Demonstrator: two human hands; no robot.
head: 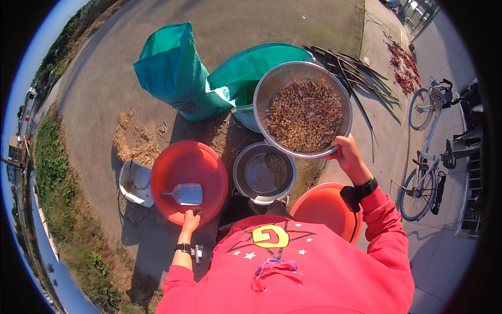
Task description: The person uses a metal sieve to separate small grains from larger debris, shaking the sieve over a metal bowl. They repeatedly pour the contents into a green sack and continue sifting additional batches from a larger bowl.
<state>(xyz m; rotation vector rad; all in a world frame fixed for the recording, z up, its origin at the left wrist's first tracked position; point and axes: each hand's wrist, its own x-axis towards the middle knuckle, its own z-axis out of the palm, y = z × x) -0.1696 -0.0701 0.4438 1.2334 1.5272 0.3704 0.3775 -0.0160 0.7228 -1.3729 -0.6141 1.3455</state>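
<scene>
My right hand [347,153] grips the rim of a metal mesh sieve [263,94], raised and reaching over the edge of a metal basin. Round tan beans or seeds [304,117] mixed with dry stems and husks lie in the sieve. Inside the metal basin [251,172] is a small patch of fine dark debris [277,168]. My left hand [191,219] has its fingers curled at the near rim of a red plastic basin [188,157]; whether it grips the rim or something small is unclear. A pale scoop [188,194] rests in that basin.
Two green woven sacks [184,82] [247,74] stand open beyond the basins. Another red basin [321,208] sits by my right side. A white container [135,182] and chaff [135,141] lie left. Right are long stalks [357,72], red pods [404,66] and a bicycle [429,153].
</scene>
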